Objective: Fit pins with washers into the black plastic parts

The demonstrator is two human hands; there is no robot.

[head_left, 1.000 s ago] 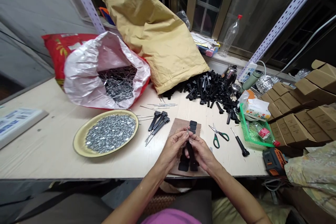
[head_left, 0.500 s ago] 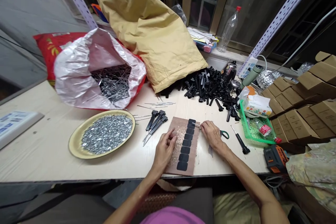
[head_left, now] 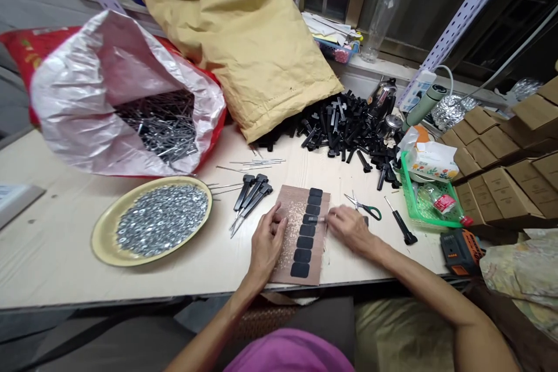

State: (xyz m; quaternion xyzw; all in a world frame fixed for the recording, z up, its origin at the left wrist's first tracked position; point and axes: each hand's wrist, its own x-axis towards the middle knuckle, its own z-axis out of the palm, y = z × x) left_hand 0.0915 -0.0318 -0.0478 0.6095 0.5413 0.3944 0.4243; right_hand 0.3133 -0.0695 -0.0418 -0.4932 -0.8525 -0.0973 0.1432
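Board point(head_left: 288, 251) between hands point(head_left: 264, 246) point(head_left: 352, 229), long axis forward, thin piece point(head_left: 319, 219) pointing left.

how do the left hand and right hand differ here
The left hand is at the left side of the brown board; the right hand is at its right side.
The left hand is loosely curled with nothing visible in it, while the right hand pinches a thin piece over the black squares.
The left hand shows its thumb side, the right hand its back.
Both are bare.
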